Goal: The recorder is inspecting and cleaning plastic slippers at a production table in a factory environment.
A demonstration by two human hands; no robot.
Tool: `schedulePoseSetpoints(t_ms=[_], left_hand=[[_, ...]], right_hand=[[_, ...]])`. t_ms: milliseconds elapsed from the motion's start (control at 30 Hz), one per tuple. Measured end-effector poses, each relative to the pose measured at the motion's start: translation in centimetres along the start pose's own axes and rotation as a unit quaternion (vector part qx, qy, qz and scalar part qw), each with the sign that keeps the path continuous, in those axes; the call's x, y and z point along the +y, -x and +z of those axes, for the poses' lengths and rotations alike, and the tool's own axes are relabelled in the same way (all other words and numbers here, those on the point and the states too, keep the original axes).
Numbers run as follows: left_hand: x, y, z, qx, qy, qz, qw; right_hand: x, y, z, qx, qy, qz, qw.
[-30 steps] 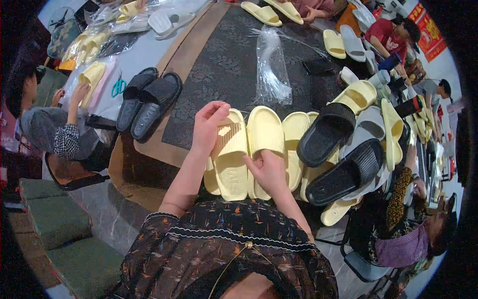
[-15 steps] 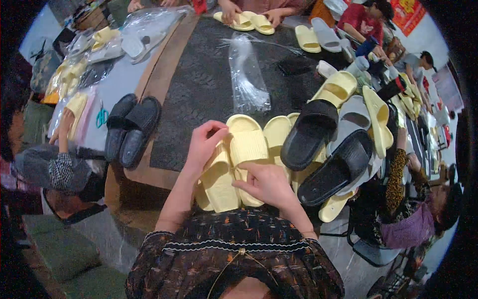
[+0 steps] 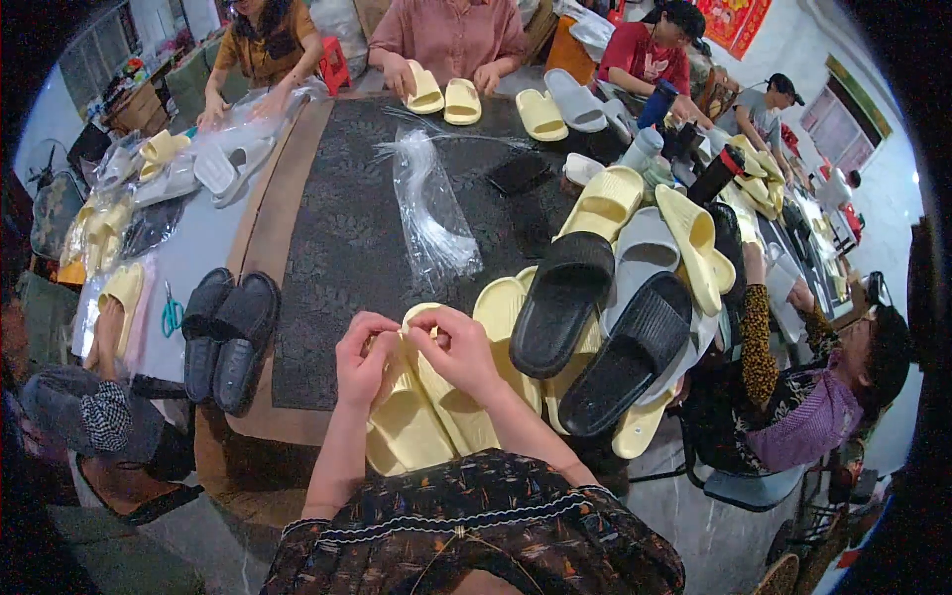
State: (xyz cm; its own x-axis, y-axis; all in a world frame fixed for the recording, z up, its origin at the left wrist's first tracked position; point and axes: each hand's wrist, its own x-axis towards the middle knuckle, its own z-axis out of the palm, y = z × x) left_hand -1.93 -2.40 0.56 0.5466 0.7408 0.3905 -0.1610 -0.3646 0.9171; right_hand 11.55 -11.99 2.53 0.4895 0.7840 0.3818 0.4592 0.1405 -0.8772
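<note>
A pair of pale yellow slide slippers (image 3: 405, 433) lies side by side in front of me at the near table edge. Over their far ends, my left hand (image 3: 364, 359) is closed in a pinch. Close beside it on the right, my right hand (image 3: 454, 347) pinches too, fingertips almost meeting the left ones. Whatever sits between the fingertips is too small to make out. More yellow slippers (image 3: 499, 315) lie just right of my right hand, partly under a black slipper (image 3: 562, 302). A clear bag of thin white strips (image 3: 436, 223) rests beyond my hands on the dark mat (image 3: 337, 238).
Another black slipper (image 3: 635, 352) and a grey one (image 3: 645, 253) crowd the right side. A black pair (image 3: 233, 337) stands at left, near teal scissors (image 3: 172, 312). Across the table a person handles yellow slippers (image 3: 461, 102). Other people work on both sides.
My right hand has left the slipper's strap and come up beside my left, both now pinching together. The yellow slipper it touched now lies alongside its mate. The view has tilted up.
</note>
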Motion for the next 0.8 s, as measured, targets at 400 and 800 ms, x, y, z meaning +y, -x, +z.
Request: schedulePoseSetpoints(t_ms=[400,800], left_hand=[[-0.4,-0.6,-0.3,-0.037,0.076,-0.158,0.984],[-0.7,-0.4,0.0,-0.041,0.067,-0.154,0.985]], right_hand=[[3.1,0.9,0.3,0.017,-0.165,0.100,0.981],[2.9,0.9,0.7,0.056,-0.159,0.070,0.983]])
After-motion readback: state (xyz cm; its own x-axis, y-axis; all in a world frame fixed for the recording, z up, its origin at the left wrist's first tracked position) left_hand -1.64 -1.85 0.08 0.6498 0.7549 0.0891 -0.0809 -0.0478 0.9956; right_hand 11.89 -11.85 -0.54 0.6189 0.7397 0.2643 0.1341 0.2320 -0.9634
